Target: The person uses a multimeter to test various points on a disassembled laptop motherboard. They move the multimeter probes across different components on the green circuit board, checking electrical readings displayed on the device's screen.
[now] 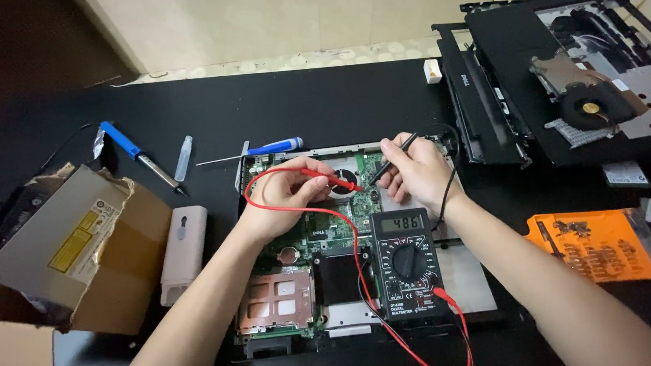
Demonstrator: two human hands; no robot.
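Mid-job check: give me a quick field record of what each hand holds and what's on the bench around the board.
left hand: grip on red probe, tip on the board
right hand: grip on black probe, tip on the board
board: green laptop motherboard, lying flat
meter: black multimeter resting on the board, display lit
left of board: blue soldering iron, white case
right: orange screw tray

Probe tips (366,184) too small – contact w/ board (298,235) unclear.

Head camera, looking steeply down, close over table (322,95).
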